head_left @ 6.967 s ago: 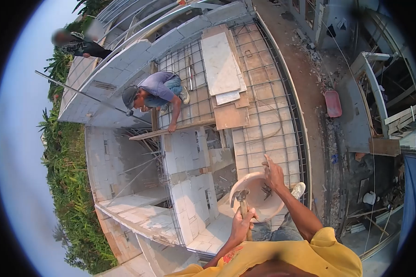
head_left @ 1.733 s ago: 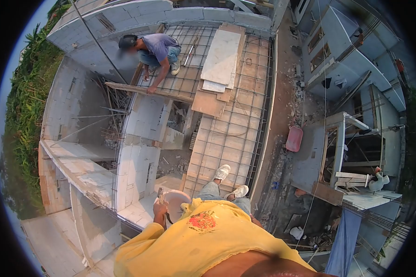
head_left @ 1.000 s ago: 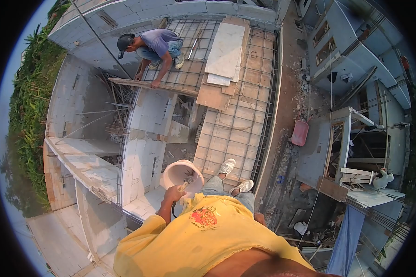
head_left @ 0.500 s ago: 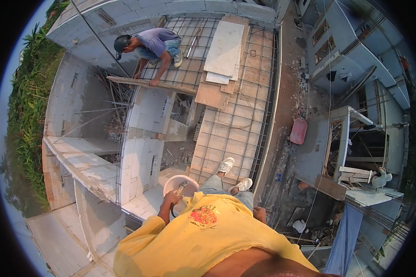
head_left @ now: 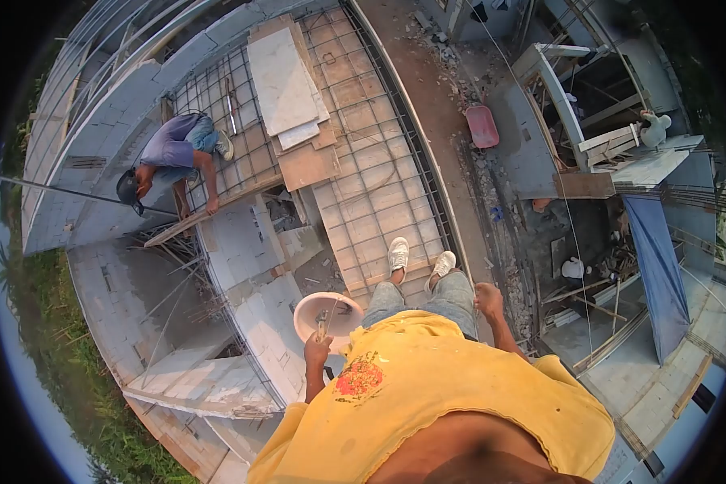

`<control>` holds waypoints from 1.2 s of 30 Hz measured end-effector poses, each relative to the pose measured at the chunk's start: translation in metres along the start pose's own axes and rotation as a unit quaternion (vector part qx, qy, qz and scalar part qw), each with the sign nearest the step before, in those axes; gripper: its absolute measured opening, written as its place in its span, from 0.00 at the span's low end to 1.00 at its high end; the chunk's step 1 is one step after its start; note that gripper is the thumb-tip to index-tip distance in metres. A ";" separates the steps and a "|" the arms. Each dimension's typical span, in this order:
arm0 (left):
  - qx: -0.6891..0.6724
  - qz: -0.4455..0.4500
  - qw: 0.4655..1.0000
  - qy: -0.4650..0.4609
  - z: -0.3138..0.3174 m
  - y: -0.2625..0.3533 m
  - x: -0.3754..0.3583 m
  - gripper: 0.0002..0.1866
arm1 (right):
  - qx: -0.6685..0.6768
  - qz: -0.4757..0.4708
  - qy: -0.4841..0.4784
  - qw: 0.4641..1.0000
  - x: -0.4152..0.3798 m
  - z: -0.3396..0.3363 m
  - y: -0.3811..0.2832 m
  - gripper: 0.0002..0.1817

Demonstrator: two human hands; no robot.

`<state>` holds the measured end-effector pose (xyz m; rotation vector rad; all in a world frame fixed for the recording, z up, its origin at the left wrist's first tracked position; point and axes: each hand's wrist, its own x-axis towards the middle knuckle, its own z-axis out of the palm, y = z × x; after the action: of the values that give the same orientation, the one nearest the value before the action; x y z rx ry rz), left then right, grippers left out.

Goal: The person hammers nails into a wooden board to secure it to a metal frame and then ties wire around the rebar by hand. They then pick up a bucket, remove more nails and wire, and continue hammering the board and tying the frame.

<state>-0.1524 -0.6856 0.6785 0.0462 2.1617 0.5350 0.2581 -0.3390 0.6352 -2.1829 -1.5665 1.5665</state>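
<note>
I see the left hand (head_left: 317,349) gripping a hammer (head_left: 322,322) at the bucket (head_left: 302,321), contents unclear; right hand (head_left: 488,299), grip unclear, near the right edge of the deck (head_left: 369,157).

Left hand (head_left: 318,349) clenches in front while right hand (head_left: 489,299) hangs loosely curled alongside.

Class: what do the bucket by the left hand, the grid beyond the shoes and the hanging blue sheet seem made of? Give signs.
Bucket: probably plastic, pale pink and dull; smooth, rounded wall.
Grid: likely steel, dark and matt; thin rods crossing.
Blue sheet: tarp or cloth, unclear which; matt, hanging in folds.
</note>
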 end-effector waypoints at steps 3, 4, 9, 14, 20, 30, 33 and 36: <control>0.032 0.026 0.999 0.004 -0.021 0.020 0.020 0.18 | -0.010 -0.005 0.039 0.999 0.006 -0.003 0.037 0.19; 0.046 0.031 0.998 0.002 -0.026 0.030 0.024 0.17 | 0.014 0.034 0.046 0.998 0.001 -0.005 0.041 0.19; 0.045 0.084 0.995 0.018 -0.038 0.098 0.043 0.17 | -0.073 0.086 0.040 0.993 -0.025 -0.008 0.058 0.15; -0.068 0.130 0.988 0.055 -0.029 0.170 0.032 0.19 | -0.121 0.121 -0.006 0.985 -0.016 -0.013 0.029 0.15; -0.224 0.113 0.961 0.116 -0.010 0.230 0.042 0.21 | -0.081 0.009 -0.010 0.997 0.086 -0.018 -0.006 0.19; -0.401 0.089 0.909 0.070 0.010 0.385 0.070 0.27 | 0.057 0.027 0.007 0.998 0.166 -0.068 -0.141 0.20; -0.394 0.101 0.913 0.029 0.012 0.422 0.118 0.29 | 0.085 0.025 0.028 0.996 0.169 -0.053 -0.102 0.18; -0.376 0.065 0.924 -0.001 0.024 0.468 0.156 0.28 | 0.028 0.059 0.024 0.998 0.148 -0.032 -0.082 0.18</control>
<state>-0.3027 -0.2174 0.7304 -0.2324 1.8264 1.4032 0.2228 -0.1763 0.5922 -2.3032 -1.3884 1.5554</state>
